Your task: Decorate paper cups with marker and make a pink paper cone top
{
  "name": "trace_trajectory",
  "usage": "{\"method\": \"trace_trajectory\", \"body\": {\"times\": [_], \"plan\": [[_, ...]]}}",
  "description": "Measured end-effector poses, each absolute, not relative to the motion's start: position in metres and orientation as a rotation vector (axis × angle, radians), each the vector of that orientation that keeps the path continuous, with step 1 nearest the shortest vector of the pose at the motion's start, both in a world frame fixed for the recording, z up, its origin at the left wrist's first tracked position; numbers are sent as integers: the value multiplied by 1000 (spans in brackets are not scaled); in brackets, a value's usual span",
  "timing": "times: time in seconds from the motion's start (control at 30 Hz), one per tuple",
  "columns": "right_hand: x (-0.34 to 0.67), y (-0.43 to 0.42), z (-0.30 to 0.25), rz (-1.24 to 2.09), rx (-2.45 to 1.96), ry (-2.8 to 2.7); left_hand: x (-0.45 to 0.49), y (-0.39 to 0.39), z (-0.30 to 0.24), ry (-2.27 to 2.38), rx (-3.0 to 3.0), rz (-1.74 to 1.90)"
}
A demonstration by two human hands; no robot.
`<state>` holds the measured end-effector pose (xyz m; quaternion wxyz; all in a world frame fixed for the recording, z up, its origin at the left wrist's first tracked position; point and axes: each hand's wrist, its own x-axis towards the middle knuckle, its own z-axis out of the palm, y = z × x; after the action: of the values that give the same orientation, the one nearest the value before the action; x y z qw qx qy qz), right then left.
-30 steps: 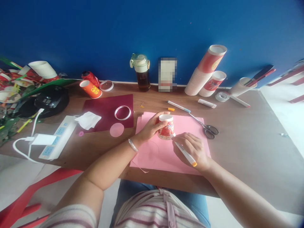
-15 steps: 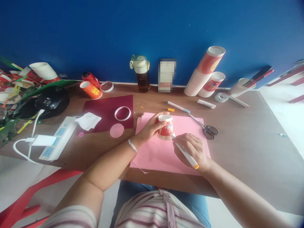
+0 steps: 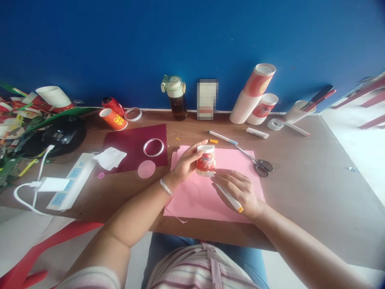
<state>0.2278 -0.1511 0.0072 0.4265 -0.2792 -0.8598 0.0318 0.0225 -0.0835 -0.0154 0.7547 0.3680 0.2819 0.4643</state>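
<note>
My left hand (image 3: 188, 162) is wrapped around a red patterned paper cup (image 3: 206, 161) with a white rim, from its left side. The cup stands on pink paper (image 3: 186, 196). In my right hand (image 3: 240, 188) is a white marker (image 3: 227, 194) with an orange end, slanting up to the left. Its tip meets, or nearly meets, the cup's lower edge. A faint curved line shows on the paper left of the marker. An orange marker cap (image 3: 213, 141) lies behind the cup, beside a white and blue marker (image 3: 223, 137).
Scissors (image 3: 258, 163) lie at the pink sheets' right edge. Left are a maroon sheet (image 3: 126, 148), a white ring (image 3: 153, 147), a pink paper disc (image 3: 146, 169) and a power strip (image 3: 75, 176). Along the wall stand a bottle (image 3: 177, 98), stacked cups (image 3: 251, 94) and a pen cup (image 3: 299, 112).
My right hand has moved left with the marker, its tip shifting left along the cup's lower edge. My left hand still grips the cup. The whole view has shifted slightly.
</note>
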Motion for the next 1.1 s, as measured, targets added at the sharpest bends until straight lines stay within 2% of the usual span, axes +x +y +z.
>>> {"method": "trace_trajectory", "body": {"times": [0.37,0.7,1.1], "plan": [[228,-150,11,157,-612,-2248,25,-88,-12,693,921,983],[226,-151,10,37,-697,-2120,25,-86,-13,673,871,973],[227,-150,1,60,-738,-2118,25,-88,-14,696,897,934]]}}
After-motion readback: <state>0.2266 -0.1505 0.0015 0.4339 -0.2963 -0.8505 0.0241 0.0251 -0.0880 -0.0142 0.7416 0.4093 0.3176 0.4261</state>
